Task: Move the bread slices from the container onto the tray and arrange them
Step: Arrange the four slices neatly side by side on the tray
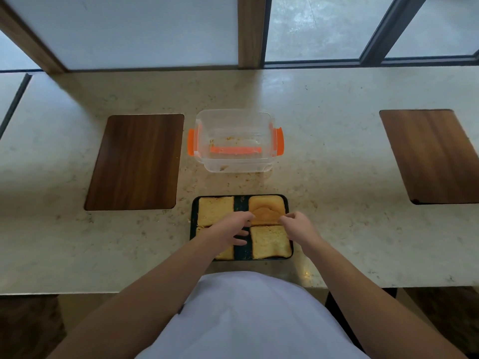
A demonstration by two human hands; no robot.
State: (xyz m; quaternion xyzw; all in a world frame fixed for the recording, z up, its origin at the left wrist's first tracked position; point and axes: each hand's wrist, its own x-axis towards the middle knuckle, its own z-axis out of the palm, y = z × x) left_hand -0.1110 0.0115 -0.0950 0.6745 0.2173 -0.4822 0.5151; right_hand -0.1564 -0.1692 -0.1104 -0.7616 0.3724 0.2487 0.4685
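Note:
A dark tray (240,203) lies on the counter in front of me with several bread slices laid flat in two columns. The far-left slice (215,209) and near-right slice (269,242) are pale; the far-right slice (267,207) is browner and wrinkled. My left hand (230,230) rests over the near-left slice (228,253), fingers spread, tips at the far-right slice's left edge. My right hand (298,225) pinches that slice's near-right corner. The clear container (234,141) with orange clips stands behind the tray and holds only crumbs.
Two dark wooden boards are set into the pale stone counter, one at the left (134,161) and one at the right (432,156). Crumbs lie between container and tray. Windows and wooden posts run along the far edge.

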